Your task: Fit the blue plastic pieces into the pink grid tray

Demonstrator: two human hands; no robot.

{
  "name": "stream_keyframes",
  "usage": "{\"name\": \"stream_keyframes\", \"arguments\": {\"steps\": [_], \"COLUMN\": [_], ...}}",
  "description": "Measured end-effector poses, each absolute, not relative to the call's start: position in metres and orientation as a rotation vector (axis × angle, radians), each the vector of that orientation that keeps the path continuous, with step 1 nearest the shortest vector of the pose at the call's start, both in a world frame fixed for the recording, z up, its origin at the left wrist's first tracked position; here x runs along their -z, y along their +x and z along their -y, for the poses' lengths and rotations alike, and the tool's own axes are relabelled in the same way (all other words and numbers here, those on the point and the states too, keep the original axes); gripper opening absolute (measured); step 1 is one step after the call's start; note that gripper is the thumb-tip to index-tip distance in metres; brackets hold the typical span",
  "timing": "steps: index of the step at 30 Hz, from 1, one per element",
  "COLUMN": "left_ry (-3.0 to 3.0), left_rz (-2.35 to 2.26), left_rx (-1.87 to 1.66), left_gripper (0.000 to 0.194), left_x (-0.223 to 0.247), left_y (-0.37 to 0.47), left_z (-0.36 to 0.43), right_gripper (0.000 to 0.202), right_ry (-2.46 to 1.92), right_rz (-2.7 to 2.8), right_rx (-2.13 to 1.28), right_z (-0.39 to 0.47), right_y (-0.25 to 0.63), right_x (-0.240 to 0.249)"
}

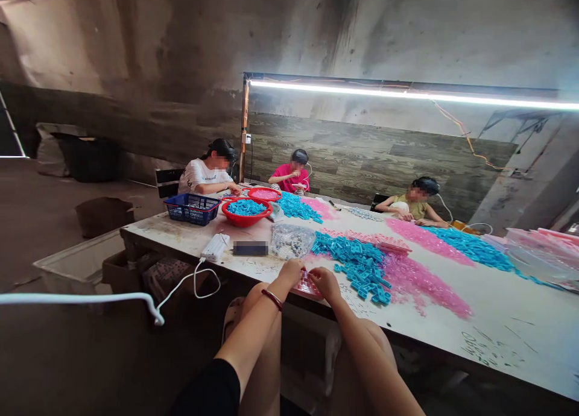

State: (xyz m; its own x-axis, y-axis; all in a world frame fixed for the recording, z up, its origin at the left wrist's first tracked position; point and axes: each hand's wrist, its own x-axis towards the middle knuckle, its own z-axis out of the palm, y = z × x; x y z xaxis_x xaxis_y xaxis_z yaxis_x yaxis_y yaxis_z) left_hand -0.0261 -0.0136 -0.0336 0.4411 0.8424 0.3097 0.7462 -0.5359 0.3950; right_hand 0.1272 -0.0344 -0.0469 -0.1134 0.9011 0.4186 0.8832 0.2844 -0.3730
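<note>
Two bare hands are held close together at the near edge of a long white table (452, 295). The left hand (293, 272), with a dark red bangle (272, 299) worn on its wrist, and the right hand (324, 283) are both bent over a pink rectangular tray-like piece with a gridded surface (309, 288), which is set at the table's edge, just below the fingers. The fingers of both hands are curled inward; whether anything small is gripped between them cannot be told.

Just beyond the right hand, a pile of bright blue plastic pieces (357, 262) is heaped, merging on its right with a spread of shiny pink translucent bits (425, 286). Behind the blue pile, flat pink patterned pieces (380, 240) are laid. Beyond the left hand, small greyish beads are held in a clear plastic bag (292, 241). Farther left, blue pieces are contained in a round red plastic bowl (246, 220), beside a dark blue slotted basket (192, 211). Three co-workers are seated along the far side.
</note>
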Motion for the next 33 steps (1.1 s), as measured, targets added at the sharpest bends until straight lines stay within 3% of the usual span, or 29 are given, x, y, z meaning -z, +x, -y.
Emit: {"name": "stream_keyframes", "arguments": {"steps": [7, 33], "left_ry": [2.473, 2.482], "left_rz": [-1.424, -1.461], "left_rx": [-0.673, -0.674], "left_gripper": [0.014, 0.015], "left_x": [0.0353, 0.0315], "left_y": [-0.0239, -0.0246], "left_z": [0.0099, 0.0135], "right_gripper": [0.017, 0.017], "right_ry": [-1.537, -1.565], "right_rz": [2.044, 2.053], "right_rx": [0.016, -0.033], "right_z": [0.0382, 0.0343], "right_y": [0.1256, 0.1303], "right_x": [0.042, 0.0442]}}
